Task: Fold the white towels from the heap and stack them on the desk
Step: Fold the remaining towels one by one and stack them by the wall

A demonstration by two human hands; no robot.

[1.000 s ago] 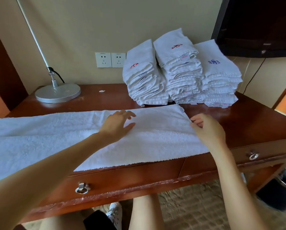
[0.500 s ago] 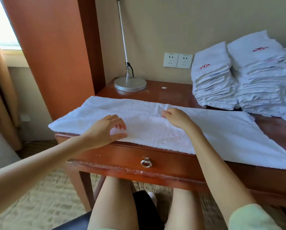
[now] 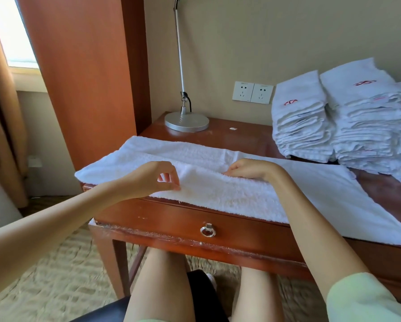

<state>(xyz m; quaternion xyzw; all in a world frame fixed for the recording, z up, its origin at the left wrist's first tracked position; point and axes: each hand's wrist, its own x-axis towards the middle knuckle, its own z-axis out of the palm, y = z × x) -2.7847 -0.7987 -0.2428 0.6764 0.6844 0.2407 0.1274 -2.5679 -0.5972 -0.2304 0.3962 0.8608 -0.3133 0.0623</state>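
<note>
Now, left hand (image 3: 148,178): pinches flat white terry towel (image 3: 218,196) at its near edge
Right hand (image 3: 248,169): pinches that towel's middle
Folded white towel stacks (image 3: 304,126): behind it

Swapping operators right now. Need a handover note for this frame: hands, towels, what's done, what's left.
Left hand: fingers curled, tips at the near edge of the towel. I cannot tell whether it pinches.
Right hand: curled fingers on the towel's middle, by a crease. Its grip is unclear too.
Towel: spread lengthwise along the front of the desk, not yet folded up.
Stacks: folded towels at the desk's back right, by the wall.
Done: those stacks.
Left: fold this towel and add it to a stack. The heap is out of view, so the remaining count is unknown.
</note>
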